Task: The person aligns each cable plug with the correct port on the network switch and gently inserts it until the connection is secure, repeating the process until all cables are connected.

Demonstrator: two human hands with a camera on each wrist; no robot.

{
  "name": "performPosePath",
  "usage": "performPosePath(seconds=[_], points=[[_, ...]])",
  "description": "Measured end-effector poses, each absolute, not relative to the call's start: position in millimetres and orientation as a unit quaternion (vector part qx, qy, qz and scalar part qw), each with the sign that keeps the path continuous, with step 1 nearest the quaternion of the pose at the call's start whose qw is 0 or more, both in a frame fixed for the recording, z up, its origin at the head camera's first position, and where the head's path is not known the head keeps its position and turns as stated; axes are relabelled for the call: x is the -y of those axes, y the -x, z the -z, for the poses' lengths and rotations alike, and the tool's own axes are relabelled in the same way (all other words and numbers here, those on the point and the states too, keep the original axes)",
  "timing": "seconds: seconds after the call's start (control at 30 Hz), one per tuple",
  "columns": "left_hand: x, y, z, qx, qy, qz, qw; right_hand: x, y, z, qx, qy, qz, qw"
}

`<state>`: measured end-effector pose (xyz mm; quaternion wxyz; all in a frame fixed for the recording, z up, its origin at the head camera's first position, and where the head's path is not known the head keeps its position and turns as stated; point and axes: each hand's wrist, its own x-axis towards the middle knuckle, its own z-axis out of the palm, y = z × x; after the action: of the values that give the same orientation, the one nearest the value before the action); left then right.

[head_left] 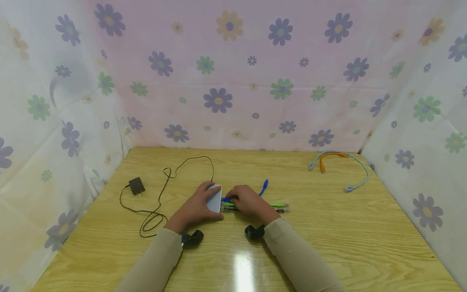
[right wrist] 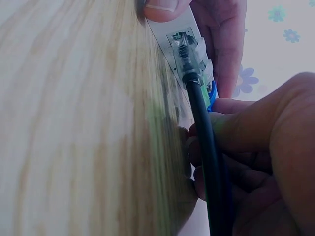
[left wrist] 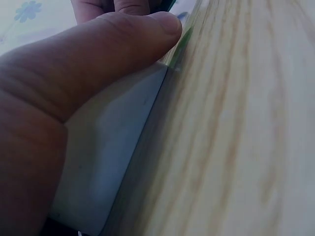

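My left hand point(head_left: 198, 206) clamps the white box point(head_left: 215, 202) on the surface point(head_left: 328, 243); the fingers of my right hand point(head_left: 247, 199) pinch the blue cable point(head_left: 264, 186) beside it. A crooked push could skid the box.

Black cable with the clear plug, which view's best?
Right wrist view: the black cable runs close up, its clear plug at the white box. The head view shows it small, partly behind the right hand; the left wrist view doesn't clearly show it.

The white box point(head_left: 214, 204) lies flat, a blue cable point(head_left: 265, 185), green cable point(head_left: 275, 205) and black cable point(right wrist: 207, 147) at its right edge.
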<state>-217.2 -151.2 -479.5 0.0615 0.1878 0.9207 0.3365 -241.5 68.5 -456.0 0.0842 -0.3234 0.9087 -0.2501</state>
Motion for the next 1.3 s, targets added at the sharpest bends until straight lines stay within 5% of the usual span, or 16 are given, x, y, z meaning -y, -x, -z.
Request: performPosePath(seconds=[1.3], points=[[152.0,214.6,478.2,-0.918,-0.19,-0.343,0.056,-65.1,235.9,456.5,-0.913,0.337,0.22,0.068]])
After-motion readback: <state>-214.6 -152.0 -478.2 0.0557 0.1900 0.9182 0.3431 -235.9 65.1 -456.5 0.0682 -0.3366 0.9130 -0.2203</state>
